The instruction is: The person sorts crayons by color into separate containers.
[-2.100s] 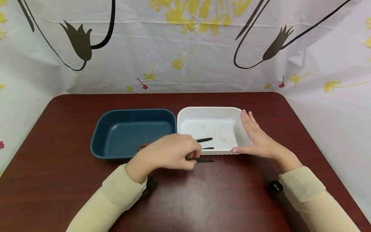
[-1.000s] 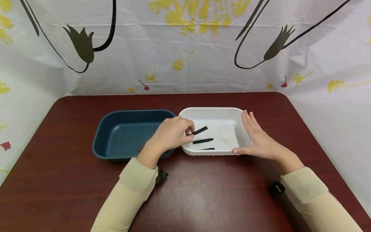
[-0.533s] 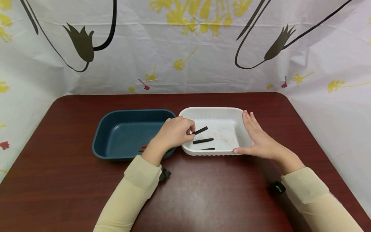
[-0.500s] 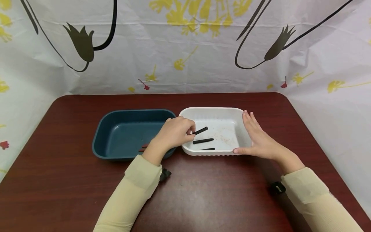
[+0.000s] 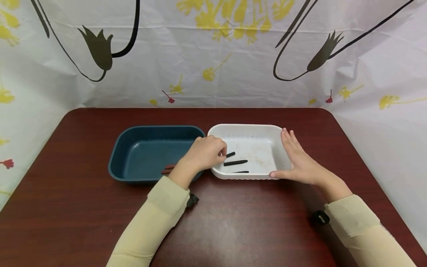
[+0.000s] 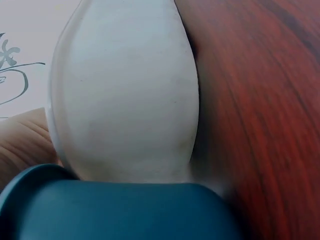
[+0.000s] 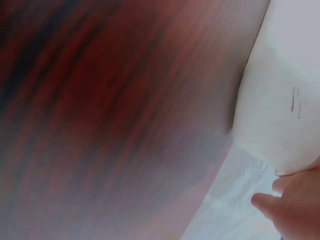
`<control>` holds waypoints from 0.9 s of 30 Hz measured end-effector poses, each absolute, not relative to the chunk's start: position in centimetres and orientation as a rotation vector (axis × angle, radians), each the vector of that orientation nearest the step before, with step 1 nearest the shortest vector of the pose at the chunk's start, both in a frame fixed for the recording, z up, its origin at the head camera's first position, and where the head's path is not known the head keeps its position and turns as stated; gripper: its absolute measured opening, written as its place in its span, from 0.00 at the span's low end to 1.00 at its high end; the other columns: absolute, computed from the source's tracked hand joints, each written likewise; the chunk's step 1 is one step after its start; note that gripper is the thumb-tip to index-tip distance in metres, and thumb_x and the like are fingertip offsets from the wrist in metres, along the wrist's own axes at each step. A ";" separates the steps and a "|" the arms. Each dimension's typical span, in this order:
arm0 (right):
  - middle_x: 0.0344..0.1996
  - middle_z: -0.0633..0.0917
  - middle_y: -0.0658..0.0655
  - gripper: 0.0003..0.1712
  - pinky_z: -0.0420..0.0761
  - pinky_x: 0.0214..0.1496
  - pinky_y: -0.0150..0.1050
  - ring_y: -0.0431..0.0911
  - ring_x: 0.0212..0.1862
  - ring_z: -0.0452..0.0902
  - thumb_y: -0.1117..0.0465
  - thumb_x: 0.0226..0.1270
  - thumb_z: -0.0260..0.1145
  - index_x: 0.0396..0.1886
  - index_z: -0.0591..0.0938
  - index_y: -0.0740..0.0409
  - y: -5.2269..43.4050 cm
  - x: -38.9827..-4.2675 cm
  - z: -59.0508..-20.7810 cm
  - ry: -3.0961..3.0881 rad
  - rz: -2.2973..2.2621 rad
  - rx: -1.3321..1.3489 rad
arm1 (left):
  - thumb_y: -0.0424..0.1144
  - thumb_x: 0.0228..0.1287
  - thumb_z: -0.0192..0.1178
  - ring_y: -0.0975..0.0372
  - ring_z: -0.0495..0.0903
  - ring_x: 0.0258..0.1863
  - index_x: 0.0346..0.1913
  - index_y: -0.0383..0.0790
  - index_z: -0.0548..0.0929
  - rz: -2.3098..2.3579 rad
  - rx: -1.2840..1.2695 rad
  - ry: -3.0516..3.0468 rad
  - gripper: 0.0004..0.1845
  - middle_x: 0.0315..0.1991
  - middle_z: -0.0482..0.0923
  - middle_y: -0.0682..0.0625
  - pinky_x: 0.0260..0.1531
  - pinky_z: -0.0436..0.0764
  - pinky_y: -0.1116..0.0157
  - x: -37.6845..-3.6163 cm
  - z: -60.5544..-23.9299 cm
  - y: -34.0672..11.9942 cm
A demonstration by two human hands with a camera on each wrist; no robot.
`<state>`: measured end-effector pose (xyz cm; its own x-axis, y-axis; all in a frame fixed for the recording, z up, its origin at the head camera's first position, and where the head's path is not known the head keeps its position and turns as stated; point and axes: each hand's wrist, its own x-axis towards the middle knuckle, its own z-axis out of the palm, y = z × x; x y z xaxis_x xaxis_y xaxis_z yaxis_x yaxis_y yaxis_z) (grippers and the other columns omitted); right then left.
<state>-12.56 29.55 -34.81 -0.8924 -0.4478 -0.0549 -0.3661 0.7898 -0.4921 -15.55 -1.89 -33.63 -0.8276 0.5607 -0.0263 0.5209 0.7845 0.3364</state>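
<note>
1. L hand [image 5: 205,152]: fingers curled, pinching one end of a short black stick [image 5: 230,154] just over the floor of the white tray [image 5: 245,128]. Only the stick's far tip shows past the fingertips; the rest is hidden by the hand. Narrow pinch grip, wrist low over the seam between the two trays.
2. R hand [image 5: 298,161]: flat, fingers straight and together, palm against the outer right wall of the white tray, thumb along the near right corner. Not gripping anything; prob. bracing the tray so it doesn't slide while the L hand works inside. R wrist view shows fingertips [image 7: 267,205] touching the tray's outer wall [image 7: 285,100].
3. Inside the white tray, near the L hand: a second black stick [image 5: 235,162] lying flat, and a third thin one [image 5: 241,171] against the near wall. Tray floor has faint brownish specks.
4. Blue tray [image 5: 156,129] sits left of the white one, walls touching or nearly so. A reddish-brown stick [image 5: 167,169] lies at its near right corner, partly behind the L forearm.
5. L wrist view: just the white tray's outer wall [image 6: 130,100] over the blue tray rim [image 6: 115,210]; no fingers seen there.
6. Both trays sit mid-table on the dark red wood table [image 5: 233,230]; floral sheet [image 5: 213,55] behind.
</note>
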 end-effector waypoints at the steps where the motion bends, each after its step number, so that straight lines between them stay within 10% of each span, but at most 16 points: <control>1: 0.80 0.30 0.58 0.75 0.36 0.78 0.66 0.58 0.80 0.18 0.41 0.53 0.76 0.79 0.33 0.64 29.5 -12.6 -34.9 2.810 -0.723 -0.650 | 0.37 0.67 0.60 0.64 0.75 0.29 0.32 0.48 0.86 0.499 0.875 2.839 0.07 0.24 0.80 0.56 0.33 0.72 0.63 -15.5 -33.6 -2.1; 27: 0.81 0.32 0.52 0.72 0.41 0.76 0.69 0.53 0.81 0.20 0.46 0.54 0.77 0.81 0.35 0.51 31.0 -12.1 -35.7 2.836 -0.781 -0.678 | 0.45 0.67 0.65 0.58 0.78 0.53 0.53 0.43 0.84 0.670 0.973 2.964 0.16 0.51 0.83 0.51 0.52 0.82 0.56 -10.1 -32.2 -13.1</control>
